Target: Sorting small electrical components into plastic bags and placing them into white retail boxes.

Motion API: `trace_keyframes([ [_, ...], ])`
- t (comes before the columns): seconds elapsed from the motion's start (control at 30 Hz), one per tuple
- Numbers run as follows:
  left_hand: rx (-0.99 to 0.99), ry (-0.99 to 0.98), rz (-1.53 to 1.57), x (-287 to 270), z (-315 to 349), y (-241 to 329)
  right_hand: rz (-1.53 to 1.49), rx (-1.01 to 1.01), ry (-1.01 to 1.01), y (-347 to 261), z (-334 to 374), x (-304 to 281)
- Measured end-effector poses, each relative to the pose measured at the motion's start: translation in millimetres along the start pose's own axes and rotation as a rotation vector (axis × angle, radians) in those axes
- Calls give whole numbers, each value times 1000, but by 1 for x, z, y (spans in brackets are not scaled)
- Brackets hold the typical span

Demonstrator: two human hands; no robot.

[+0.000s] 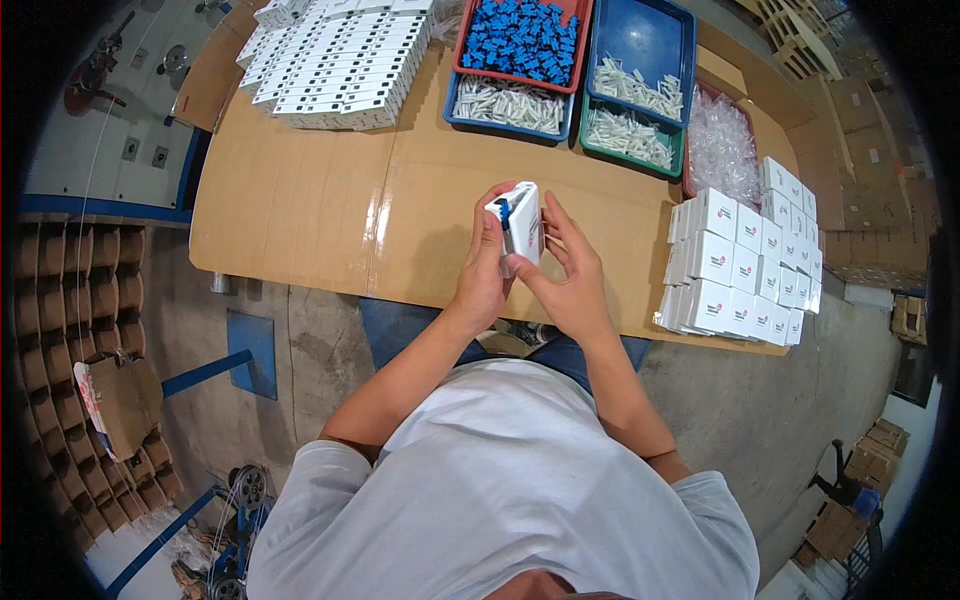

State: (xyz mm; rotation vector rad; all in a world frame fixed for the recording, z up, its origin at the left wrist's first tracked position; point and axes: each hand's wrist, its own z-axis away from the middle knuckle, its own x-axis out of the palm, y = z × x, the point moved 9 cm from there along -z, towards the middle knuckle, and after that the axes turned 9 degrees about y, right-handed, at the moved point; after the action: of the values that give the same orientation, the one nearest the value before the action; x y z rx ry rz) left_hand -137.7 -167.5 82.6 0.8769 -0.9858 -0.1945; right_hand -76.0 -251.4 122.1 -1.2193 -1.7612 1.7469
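Note:
Over the near middle of the cardboard-covered table, I hold up a small white carton (524, 228), tilted. A blue piece (503, 211) shows at its left upper side; I cannot tell how far inside it sits. My left hand (482, 270) is wrapped round the carton's left side and lower end, its thumb along the edge below the blue piece. My right hand (574, 280) has its thumb pressed on the carton's lower face. The fingers of that hand curve along the right side, partly lifted from it.
White boxes (350, 75) stand packed at the far left, and more printed white boxes (735, 265) are stacked at right. A red tray (578, 50) of blue pieces rests on a blue tray of white pieces. Beside it are stacked blue and green trays (590, 150) and clear plastic bags (722, 135).

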Motion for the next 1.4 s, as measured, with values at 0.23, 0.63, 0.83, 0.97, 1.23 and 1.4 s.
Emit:
trace_keyframes([
  [0.23,6,70,147,-2,1,8,-137,-51,114,-3,-9,-15],
  [0.63,31,59,105,-1,4,11,53,-148,80,-20,-4,0],
  [0.83,25,70,110,-5,3,8,87,-156,68,-22,0,1],
  [0.97,53,64,86,-5,4,7,96,-160,70,-18,3,2],
  [1.23,214,38,-153,-2,5,17,50,-194,50,-17,-4,3],
  [1.4,167,71,-177,-27,5,3,54,-233,-52,-32,-13,-13],
])
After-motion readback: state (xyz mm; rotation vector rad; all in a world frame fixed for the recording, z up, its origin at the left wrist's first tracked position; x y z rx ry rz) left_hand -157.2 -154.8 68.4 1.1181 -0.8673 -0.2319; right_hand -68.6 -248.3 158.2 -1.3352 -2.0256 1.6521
